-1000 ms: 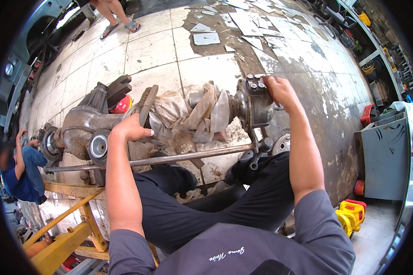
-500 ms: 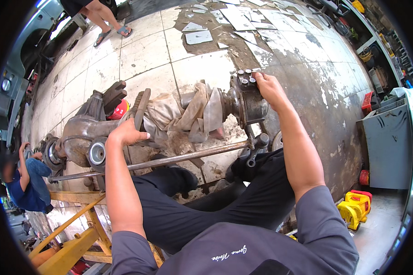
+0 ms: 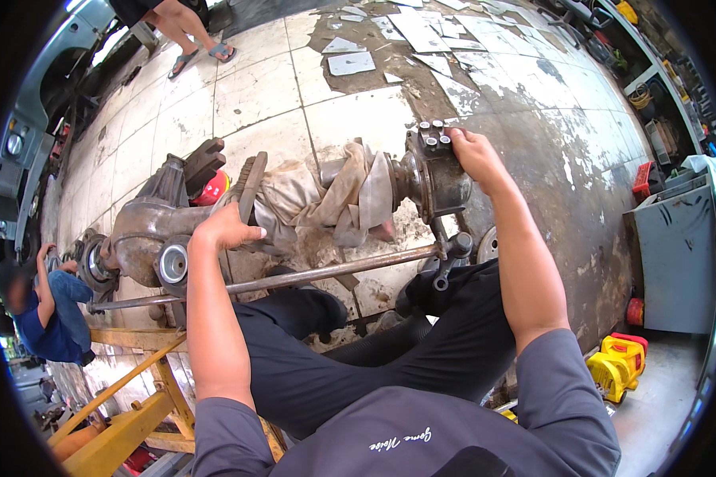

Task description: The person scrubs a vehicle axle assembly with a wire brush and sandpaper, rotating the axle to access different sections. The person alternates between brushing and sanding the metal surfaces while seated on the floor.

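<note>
A greasy vehicle axle [image 3: 145, 226] lies across the floor before me, with a round housing at its left. Beige cloth [image 3: 290, 199] is wrapped about its middle. My left hand [image 3: 224, 229] is closed on the handle of a brush [image 3: 251, 187], thumb pointing right beside the cloth. The brush's bristles face left, and its lower end is hidden by the hand. At the axle's right end, my right hand [image 3: 476, 159] grips the outer side of the steering knuckle [image 3: 447, 184], close to several bolt heads on its top. Some of its fingers are out of sight behind the metal.
A long steel rod [image 3: 334, 273] runs between the axle and my legs. Yellow frame beams [image 3: 127, 433] stand at lower left. A person [image 3: 52, 318] crouches at far left; another stands beyond. Broken tiles [image 3: 422, 32] lie ahead. On the right are a grey cabinet [image 3: 676, 254] and a yellow tool [image 3: 615, 368].
Both hands keep their places on the brush and the knuckle. The whole view has shifted slightly, so everything sits a little further right in the picture.
</note>
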`<state>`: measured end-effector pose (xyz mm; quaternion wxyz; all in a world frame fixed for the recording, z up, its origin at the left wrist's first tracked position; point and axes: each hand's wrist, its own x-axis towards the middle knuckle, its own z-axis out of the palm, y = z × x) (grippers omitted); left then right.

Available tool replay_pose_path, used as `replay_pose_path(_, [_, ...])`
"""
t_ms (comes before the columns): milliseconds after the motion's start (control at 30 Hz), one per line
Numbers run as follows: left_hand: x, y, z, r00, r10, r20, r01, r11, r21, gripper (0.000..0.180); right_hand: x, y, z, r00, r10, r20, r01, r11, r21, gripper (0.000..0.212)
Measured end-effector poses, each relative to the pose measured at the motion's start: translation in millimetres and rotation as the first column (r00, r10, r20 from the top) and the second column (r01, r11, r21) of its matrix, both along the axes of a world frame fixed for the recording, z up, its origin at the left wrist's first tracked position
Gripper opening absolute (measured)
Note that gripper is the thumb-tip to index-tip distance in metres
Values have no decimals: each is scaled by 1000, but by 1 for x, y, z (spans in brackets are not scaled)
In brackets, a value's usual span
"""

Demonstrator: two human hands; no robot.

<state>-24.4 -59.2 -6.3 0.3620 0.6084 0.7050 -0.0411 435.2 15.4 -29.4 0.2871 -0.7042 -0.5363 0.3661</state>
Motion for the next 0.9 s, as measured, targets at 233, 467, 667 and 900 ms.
replay_pose_path(233, [0, -7, 11, 995, 65, 73, -59, 995, -82, 67, -4, -12, 49, 997, 16, 73, -10, 997, -78, 46])
replay_pose_path(467, [-3, -5, 3, 999, 7, 42, -6, 1000, -12, 73, 4, -8, 21, 997, 56, -46, -59, 996, -68, 47])
replay_pose_path(667, [3, -4, 9, 999, 35, 16, -34, 998, -45, 68, 10, -9, 13, 974, 86, -211, -115, 985, -128, 48])
replay_pose_path(900, [0, -7, -1, 1000, 17, 18, -18, 997, 72, 57, 4, -8, 10, 980, 74, -182, -87, 994, -62, 45])
